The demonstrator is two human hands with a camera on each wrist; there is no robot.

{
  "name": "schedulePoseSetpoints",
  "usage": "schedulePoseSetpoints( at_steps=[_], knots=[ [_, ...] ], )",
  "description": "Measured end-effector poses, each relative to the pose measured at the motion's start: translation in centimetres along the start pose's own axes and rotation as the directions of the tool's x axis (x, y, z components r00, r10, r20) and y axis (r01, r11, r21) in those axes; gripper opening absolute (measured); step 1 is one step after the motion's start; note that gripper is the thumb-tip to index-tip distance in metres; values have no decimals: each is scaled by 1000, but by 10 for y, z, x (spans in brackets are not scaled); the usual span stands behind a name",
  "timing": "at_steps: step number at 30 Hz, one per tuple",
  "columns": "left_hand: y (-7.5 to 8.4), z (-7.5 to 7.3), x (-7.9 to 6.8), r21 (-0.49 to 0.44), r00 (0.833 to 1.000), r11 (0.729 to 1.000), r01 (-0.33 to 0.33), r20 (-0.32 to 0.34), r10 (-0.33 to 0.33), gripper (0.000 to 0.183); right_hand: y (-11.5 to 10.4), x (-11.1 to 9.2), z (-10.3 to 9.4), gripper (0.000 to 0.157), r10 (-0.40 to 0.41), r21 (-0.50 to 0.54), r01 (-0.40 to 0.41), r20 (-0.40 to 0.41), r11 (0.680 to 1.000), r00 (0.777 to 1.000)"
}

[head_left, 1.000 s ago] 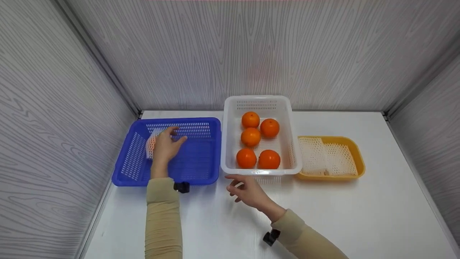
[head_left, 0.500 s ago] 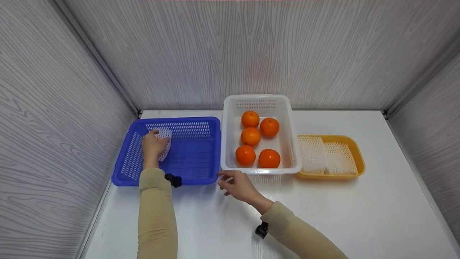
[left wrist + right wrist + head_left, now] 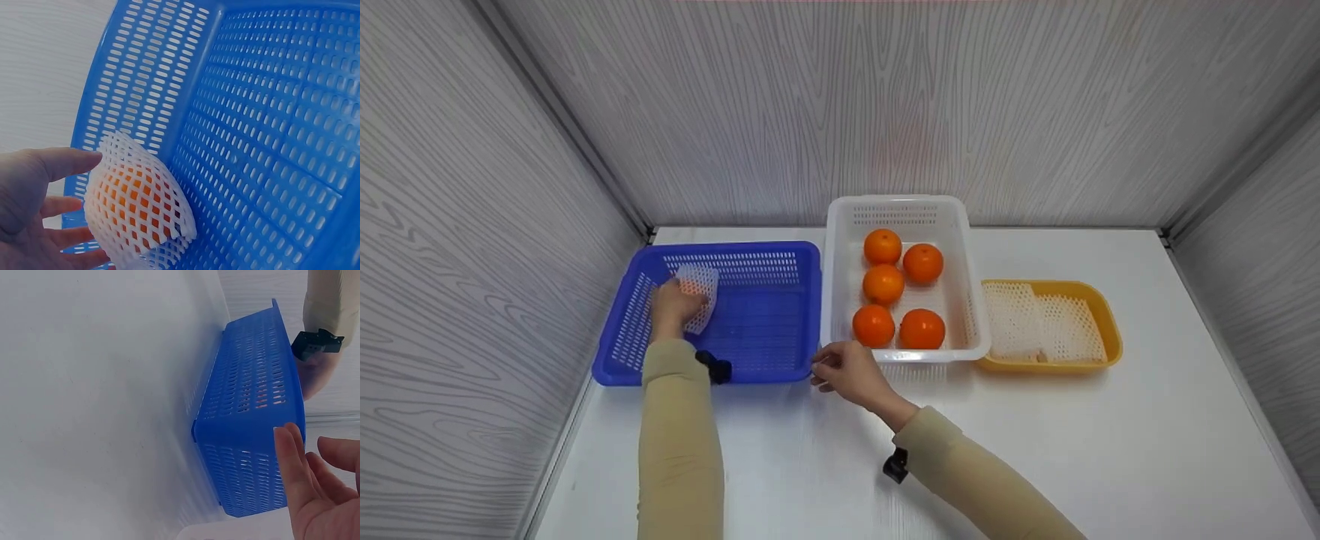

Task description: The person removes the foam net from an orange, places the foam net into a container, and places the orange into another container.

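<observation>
In the blue basket [image 3: 765, 322], an orange in a white foam net [image 3: 138, 205] lies near the left wall. My left hand [image 3: 673, 306] is at its left side. In the left wrist view the thumb reaches the net's upper end, and the other fingers, fairly straight, lie along its left side. My right hand [image 3: 851, 375] is at the blue basket's near right corner. In the right wrist view its fingertips [image 3: 284, 439] are right at the corner below the rim, with the thumb apart from them.
A white basket [image 3: 975, 300] with several bare oranges [image 3: 883, 285] stands right of the blue one. Farther right, a yellow tray [image 3: 1112, 341] holds white foam nets [image 3: 1069, 330]. Grey wood-grain panels [image 3: 900, 112] enclose the table at the back and sides.
My left hand has moved left, from over the netted orange to its left side. The netted orange sits farther right. My right hand has moved left and up to the blue basket's corner.
</observation>
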State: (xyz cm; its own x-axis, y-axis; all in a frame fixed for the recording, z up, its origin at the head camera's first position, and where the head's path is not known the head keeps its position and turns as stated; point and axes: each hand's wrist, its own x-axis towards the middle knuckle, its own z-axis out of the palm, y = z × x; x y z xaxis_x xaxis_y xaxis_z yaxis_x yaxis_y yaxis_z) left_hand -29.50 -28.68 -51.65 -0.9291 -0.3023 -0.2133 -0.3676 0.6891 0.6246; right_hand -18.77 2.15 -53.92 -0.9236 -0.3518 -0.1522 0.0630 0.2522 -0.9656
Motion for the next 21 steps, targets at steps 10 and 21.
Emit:
schedulePoseSetpoints(
  at_steps=[10, 21],
  knots=[
    [-2, 2, 1, -25, 999, 999, 33, -4, -33, 52, 1, 4, 3, 8, -13, -35, 12, -26, 999, 1000],
    [2, 5, 0, -11, 951, 980, 197, 245, -188, 94, 0, 5, 6, 6, -25, -30, 23, -69, 999, 997]
  ],
)
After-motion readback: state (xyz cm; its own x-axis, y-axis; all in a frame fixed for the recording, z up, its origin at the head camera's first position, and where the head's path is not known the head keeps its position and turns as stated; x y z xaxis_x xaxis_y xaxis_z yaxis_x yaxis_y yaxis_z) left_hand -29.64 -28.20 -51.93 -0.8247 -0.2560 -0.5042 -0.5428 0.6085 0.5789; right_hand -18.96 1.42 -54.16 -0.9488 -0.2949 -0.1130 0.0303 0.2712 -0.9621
